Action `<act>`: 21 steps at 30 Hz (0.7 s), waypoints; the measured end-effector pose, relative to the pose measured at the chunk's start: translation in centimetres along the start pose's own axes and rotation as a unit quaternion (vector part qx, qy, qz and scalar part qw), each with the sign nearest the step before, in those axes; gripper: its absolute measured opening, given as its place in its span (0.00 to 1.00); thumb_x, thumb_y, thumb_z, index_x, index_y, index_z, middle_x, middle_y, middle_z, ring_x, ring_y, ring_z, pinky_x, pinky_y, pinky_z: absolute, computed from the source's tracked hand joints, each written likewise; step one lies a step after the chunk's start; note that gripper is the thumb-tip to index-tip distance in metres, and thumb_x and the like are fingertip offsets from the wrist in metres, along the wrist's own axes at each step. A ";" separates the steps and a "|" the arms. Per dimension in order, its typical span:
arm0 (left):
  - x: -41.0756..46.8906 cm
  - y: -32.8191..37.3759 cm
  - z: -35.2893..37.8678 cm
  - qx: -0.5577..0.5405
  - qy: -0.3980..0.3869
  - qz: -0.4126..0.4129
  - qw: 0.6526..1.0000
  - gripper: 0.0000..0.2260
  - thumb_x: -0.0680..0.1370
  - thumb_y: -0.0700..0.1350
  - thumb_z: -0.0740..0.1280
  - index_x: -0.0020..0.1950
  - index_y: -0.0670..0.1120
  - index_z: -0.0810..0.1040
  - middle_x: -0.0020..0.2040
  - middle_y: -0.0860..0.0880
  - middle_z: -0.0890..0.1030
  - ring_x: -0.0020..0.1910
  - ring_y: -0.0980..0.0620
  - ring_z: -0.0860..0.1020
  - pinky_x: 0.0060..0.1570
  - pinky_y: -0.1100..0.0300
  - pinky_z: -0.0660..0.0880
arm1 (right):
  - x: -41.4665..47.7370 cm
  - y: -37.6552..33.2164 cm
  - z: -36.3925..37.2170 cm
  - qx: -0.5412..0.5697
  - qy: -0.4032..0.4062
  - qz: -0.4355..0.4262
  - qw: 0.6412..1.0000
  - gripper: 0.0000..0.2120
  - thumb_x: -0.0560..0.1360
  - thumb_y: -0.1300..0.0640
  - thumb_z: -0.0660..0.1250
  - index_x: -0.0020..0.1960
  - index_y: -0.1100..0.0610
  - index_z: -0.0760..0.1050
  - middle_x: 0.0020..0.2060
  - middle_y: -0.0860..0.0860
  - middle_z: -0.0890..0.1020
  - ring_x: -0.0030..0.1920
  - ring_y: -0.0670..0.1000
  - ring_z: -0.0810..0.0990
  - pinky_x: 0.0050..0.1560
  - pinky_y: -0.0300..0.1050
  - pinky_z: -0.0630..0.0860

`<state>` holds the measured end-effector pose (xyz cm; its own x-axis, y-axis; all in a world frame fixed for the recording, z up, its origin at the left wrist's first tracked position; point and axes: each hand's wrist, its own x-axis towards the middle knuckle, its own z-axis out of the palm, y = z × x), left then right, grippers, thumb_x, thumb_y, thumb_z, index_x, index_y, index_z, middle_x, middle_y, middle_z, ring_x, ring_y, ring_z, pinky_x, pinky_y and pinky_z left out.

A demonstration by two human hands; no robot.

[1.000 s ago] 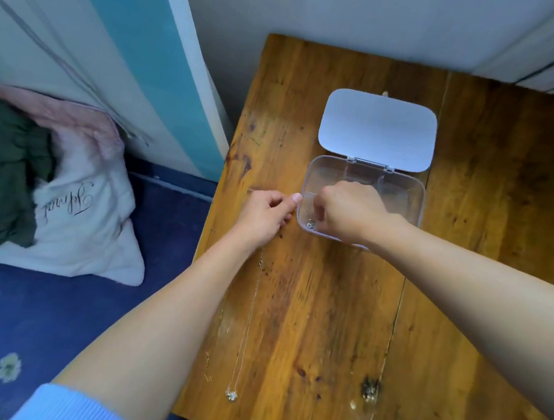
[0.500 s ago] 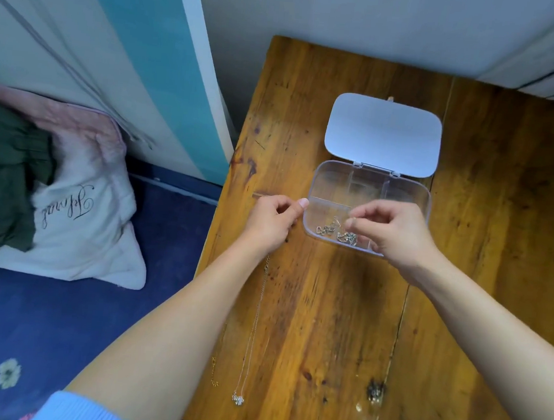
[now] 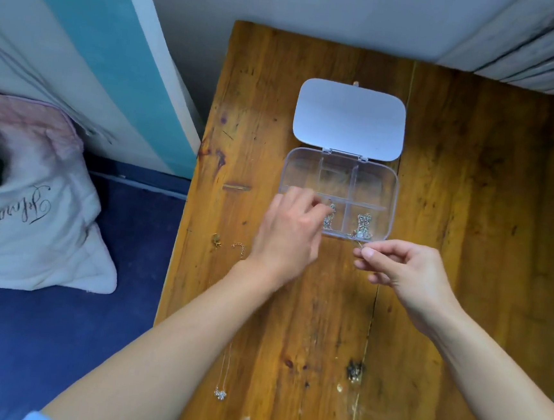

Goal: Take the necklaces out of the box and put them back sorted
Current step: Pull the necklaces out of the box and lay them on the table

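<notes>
left hand (image 3: 288,234) moved to box (image 3: 385,185), right hand (image 3: 407,271) withdrawn

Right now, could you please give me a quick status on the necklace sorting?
Left hand reaching into clear box. Right hand pinching thin chain at box edge. One necklace on table.

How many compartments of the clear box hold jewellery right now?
2: the near-middle compartment, partly behind the left hand, and the near-right compartment. The near-left one is hidden.

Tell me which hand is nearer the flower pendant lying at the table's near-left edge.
Left. The left hand is over the table's left half at the box, up the chain from the flower pendant. The right hand is farther off, across the table, pinching a thin chain.
</notes>
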<state>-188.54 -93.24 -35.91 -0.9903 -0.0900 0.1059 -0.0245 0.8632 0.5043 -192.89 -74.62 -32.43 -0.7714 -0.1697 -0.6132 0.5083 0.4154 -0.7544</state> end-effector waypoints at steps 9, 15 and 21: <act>1.2 0.4 2.1 0.025 -0.131 0.015 0.991 0.08 0.77 0.48 0.64 0.50 0.48 0.82 0.48 0.51 0.82 0.56 0.47 0.71 0.58 0.53 0.61 | 0.0 1.6 -1.2 0.192 0.031 0.100 0.976 0.04 0.75 0.61 0.70 0.49 0.58 0.81 0.37 0.52 0.84 0.35 0.46 0.80 0.30 0.36 0.74; 1.3 0.8 0.7 -0.135 -0.063 -0.079 0.986 0.07 0.74 0.47 0.72 0.41 0.44 0.83 0.43 0.48 0.82 0.50 0.46 0.75 0.53 0.54 0.66 | -0.1 1.8 -2.4 0.223 0.011 0.115 0.968 0.07 0.73 0.68 0.69 0.49 0.61 0.82 0.33 0.52 0.82 0.35 0.48 0.81 0.29 0.36 0.76; 2.2 1.0 -3.1 -0.504 -0.069 -0.316 0.801 0.07 0.77 0.40 0.67 0.39 0.42 0.79 0.40 0.43 0.84 0.46 0.48 0.80 0.52 0.51 0.75 | 0.2 1.3 -3.5 0.267 -0.052 0.118 0.955 0.06 0.67 0.61 0.74 0.43 0.58 0.85 0.33 0.50 0.80 0.31 0.45 0.77 0.27 0.35 0.73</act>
<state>-190.34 -94.11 -32.46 -0.8313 -0.2342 -0.5042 -0.4729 -0.1789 0.8628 -193.72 -70.94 -32.70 -0.5830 -0.2261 -0.7804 0.8076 -0.0565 -0.5870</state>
